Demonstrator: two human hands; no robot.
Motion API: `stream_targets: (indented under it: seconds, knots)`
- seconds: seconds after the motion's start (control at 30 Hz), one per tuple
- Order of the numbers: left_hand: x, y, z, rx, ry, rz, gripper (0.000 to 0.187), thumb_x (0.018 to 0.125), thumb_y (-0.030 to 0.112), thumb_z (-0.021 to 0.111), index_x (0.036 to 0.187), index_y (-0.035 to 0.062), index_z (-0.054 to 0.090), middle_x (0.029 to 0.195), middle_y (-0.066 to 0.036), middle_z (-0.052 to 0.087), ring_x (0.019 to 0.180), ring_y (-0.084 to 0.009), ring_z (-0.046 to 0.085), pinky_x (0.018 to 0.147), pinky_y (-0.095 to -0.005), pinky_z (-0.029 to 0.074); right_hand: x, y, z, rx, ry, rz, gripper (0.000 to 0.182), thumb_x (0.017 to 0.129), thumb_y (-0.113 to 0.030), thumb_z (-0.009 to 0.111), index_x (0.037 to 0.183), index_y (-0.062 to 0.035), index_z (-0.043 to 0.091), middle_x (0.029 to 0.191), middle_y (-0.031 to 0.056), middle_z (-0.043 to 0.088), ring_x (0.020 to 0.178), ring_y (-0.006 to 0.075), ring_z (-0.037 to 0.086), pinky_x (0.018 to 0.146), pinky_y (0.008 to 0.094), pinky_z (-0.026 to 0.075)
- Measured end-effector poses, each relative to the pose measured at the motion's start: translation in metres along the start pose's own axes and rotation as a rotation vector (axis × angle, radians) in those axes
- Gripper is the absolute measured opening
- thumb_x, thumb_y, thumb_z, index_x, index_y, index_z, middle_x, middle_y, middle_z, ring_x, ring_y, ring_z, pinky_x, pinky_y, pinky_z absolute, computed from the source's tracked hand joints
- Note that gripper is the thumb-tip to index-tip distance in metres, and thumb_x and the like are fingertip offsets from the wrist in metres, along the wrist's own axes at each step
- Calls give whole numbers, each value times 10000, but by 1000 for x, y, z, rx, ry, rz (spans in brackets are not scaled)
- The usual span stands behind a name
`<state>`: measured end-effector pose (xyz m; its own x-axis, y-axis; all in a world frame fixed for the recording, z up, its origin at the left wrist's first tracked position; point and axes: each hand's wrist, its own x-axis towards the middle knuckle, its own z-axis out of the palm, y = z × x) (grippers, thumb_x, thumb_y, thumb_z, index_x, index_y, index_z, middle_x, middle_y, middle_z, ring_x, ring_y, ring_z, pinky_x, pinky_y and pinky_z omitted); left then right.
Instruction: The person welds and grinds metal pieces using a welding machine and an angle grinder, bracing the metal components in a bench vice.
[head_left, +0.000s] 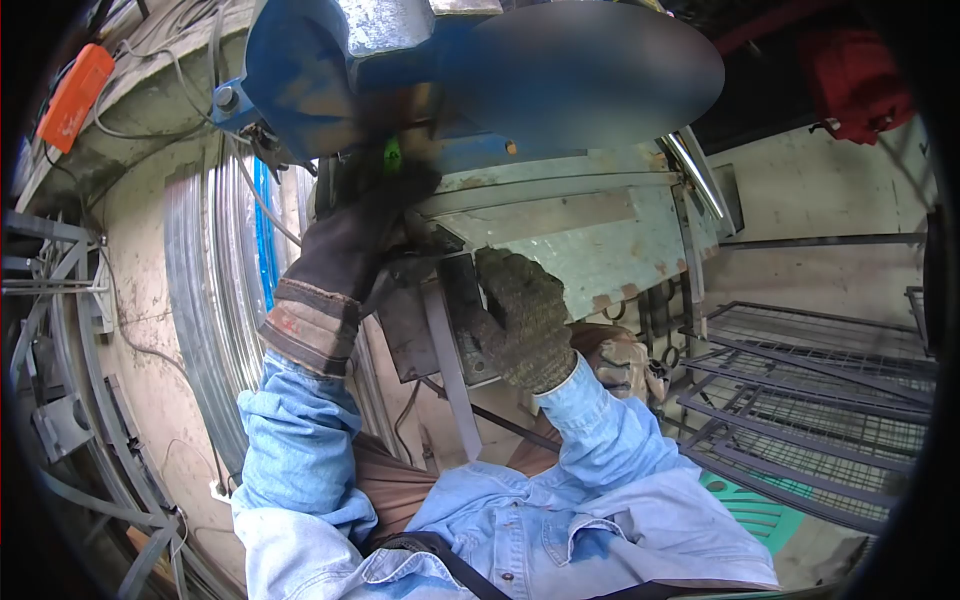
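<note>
My left hand (365,215), in a dark cuffed work glove, reaches up to the underside of a large blue metal machine body (300,85). Its fingers are dark and smeared, beside a small bright green mark (392,153); what they hold is hidden. My right hand (525,315), in a grey-brown knit glove, is closed with curled fingers at the edge of a dark flat metal piece (462,300). A narrow grey metal strip (450,370) slants down just left of that hand, toward my lap.
A pale green metal bench (600,235) with worn edges stands ahead. Black wire-mesh racks (810,400) are at right, above a green plastic grate (750,505). Long metal profiles (205,300) lean at left. An orange object (75,97) and loose cables lie upper left; a red bag (860,85) hangs upper right.
</note>
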<state>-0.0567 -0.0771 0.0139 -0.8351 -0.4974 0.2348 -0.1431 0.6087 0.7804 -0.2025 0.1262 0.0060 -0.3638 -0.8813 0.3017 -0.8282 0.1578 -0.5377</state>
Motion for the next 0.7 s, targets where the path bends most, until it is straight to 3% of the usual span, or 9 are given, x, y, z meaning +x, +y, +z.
stream_targets:
  seconds: [0.37,0.47,0.53,0.63,0.7]
  knots:
    - [0,1,-3,-25,-77,-84,611,900,234,742,1478,121,581,1298,-241,674,1132,-451,684,927,-476,586,3,4,5,15,67,-4,472,751,-192,786,1161,29,707,960,194,722,810,388,710,731,479,575]
    - [-4,-9,-3,247,-99,-10,665,890,240,732,1517,120,545,1332,-262,647,1178,-465,655,983,-496,558,3,2,11,-22,145,6,471,742,-219,809,1133,24,712,907,183,712,787,388,704,702,476,563]
    - [-3,-4,-7,274,-186,-107,706,868,217,729,1537,122,523,1387,-275,603,1242,-487,611,1045,-506,519,2,2,16,-25,154,29,425,821,-315,737,1120,-19,682,881,158,628,784,372,623,697,513,451]
    - [6,20,-12,116,-174,-204,685,859,195,734,1515,127,549,1412,-259,579,1303,-487,556,1102,-479,480,0,3,17,-68,161,31,432,847,-342,708,1135,-22,667,885,153,618,790,371,614,712,515,437]
    - [13,14,-10,196,-194,-139,677,853,173,744,1504,130,561,1431,-250,568,1334,-475,528,1122,-467,463,1,3,16,-68,143,37,417,858,-350,696,1117,-25,663,887,154,618,797,370,613,717,516,432]
